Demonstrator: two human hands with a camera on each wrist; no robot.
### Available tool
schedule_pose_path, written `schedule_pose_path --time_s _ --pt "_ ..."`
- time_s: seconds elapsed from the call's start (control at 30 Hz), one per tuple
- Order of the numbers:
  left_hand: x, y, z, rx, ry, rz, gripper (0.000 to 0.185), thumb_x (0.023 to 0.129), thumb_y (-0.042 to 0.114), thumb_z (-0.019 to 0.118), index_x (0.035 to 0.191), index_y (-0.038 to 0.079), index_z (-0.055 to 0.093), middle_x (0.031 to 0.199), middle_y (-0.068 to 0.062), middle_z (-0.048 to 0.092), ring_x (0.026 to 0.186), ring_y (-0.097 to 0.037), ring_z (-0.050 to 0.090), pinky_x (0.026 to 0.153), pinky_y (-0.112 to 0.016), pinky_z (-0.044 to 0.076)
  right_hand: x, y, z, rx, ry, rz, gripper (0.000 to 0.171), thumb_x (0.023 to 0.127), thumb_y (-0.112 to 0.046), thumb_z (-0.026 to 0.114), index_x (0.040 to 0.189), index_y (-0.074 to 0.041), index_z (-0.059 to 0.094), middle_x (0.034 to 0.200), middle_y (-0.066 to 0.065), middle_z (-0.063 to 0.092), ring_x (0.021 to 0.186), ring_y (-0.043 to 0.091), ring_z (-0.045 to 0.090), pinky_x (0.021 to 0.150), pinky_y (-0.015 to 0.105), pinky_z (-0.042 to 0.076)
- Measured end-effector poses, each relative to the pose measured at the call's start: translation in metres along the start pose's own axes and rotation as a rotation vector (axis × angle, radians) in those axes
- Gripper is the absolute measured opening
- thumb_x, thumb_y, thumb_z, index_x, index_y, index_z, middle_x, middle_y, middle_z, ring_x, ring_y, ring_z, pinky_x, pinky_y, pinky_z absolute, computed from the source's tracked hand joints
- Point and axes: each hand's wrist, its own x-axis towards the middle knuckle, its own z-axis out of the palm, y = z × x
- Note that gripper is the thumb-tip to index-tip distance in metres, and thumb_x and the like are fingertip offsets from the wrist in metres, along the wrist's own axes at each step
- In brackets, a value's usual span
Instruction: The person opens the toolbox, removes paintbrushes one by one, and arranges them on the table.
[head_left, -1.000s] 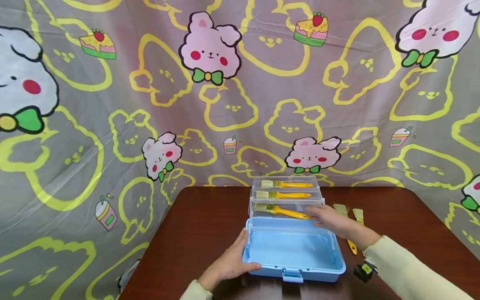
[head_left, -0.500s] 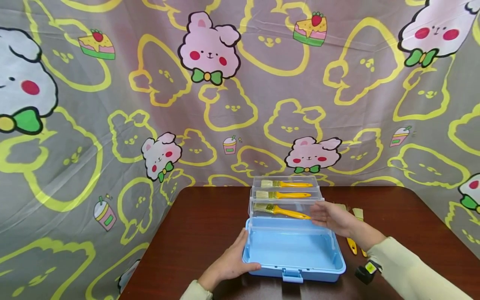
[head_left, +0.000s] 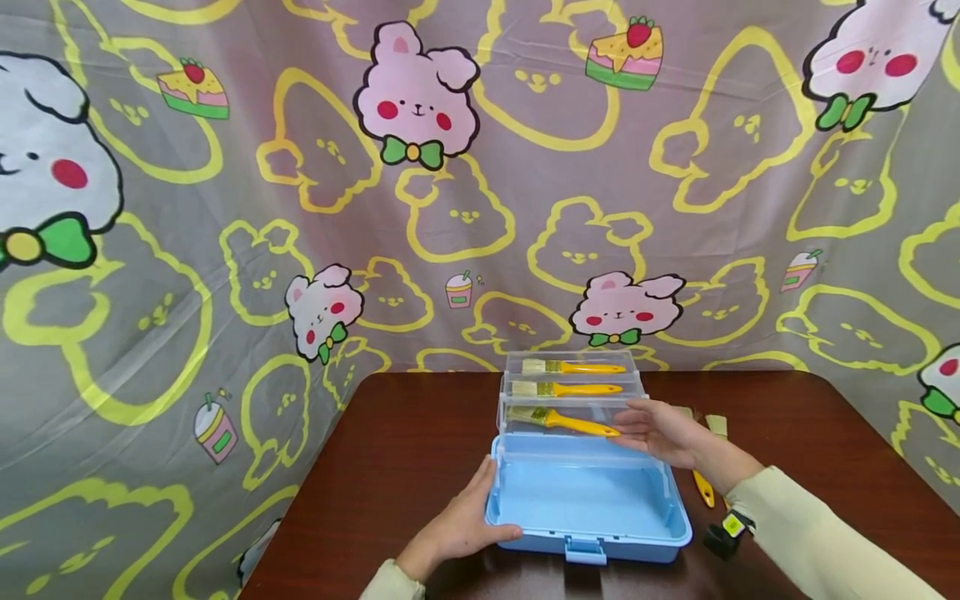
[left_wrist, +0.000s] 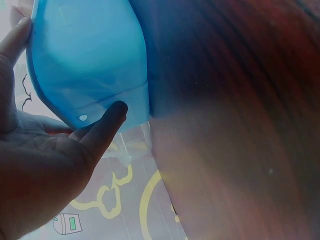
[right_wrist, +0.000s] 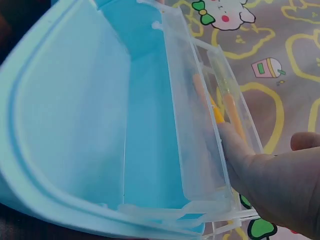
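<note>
Left grip [head_left: 467,521] uncurled against one box [head_left: 585,500], right grip [head_left: 667,433] loose by three trayed brushes [head_left: 588,390]

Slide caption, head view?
Left hand against the blue box; right hand at the brush in the lowest clear tray.

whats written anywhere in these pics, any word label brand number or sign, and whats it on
No text can be read in any view.
Small black device with a yellow-green patch, by the cream right sleeve: any marking is too small to read.
Yellow-handled paintbrushes: any marking is too small to read.
Light-blue plastic box: no lettering visible.
Grey fabric backdrop: cartoon drawings, no readable words.
</note>
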Motion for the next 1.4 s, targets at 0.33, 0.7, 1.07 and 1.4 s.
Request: schedule_pose_path --time_s 0.33,0.7,1.07,1.4 --pt "0.001 -0.002 0.002 0.005 0.007 0.000 0.109 0.077 0.055 0.071 0.152 0.005 0.010 0.157 -0.014 0.004 0.137 -0.032 0.024 0.103 -0.053 0.030 0.013 -0.005 0.007 0.019 -0.031 0.027 0.060 0.100 -0.029 0.047 0.142 0.004 0.021 0.130 0.026 0.045 0.111 0.037 0.057 0.094 0.043 0.042" --pt "0.001 -0.002 0.003 0.003 0.005 -0.005 0.109 0.077 0.055 0.071 0.152 0.005 0.009 0.158 -0.013 0.004 0.137 -0.032 0.025 0.103 -0.053 0.030 0.022 -0.009 0.023 0.104 -0.060 0.043 0.055 0.100 -0.022 0.047 0.143 -0.004 0.017 0.133 0.027 0.040 0.121 0.046 0.045 0.094 0.043 0.042" --pt "0.001 -0.003 0.003 0.000 0.013 -0.005 0.109 0.077 0.055 0.071 0.152 0.005 0.011 0.157 -0.015 0.005 0.135 -0.034 0.028 0.101 -0.055 0.032 0.029 -0.010 0.030 0.082 -0.161 0.104 0.045 0.102 -0.016 0.041 0.139 0.007 0.028 0.129 0.028 0.047 0.121 0.046 0.045 0.098 0.046 0.037" --pt "0.002 -0.005 0.003 -0.020 0.015 -0.006 0.108 0.077 0.055 0.071 0.152 0.007 0.012 0.157 -0.015 0.006 0.134 -0.035 0.030 0.100 -0.056 0.032 0.033 -0.008 0.031 -0.048 -0.214 0.177 0.035 0.101 -0.012 0.044 0.126 0.012 0.040 0.117 0.030 0.058 0.099 0.033 0.064 0.086 0.034 0.048"
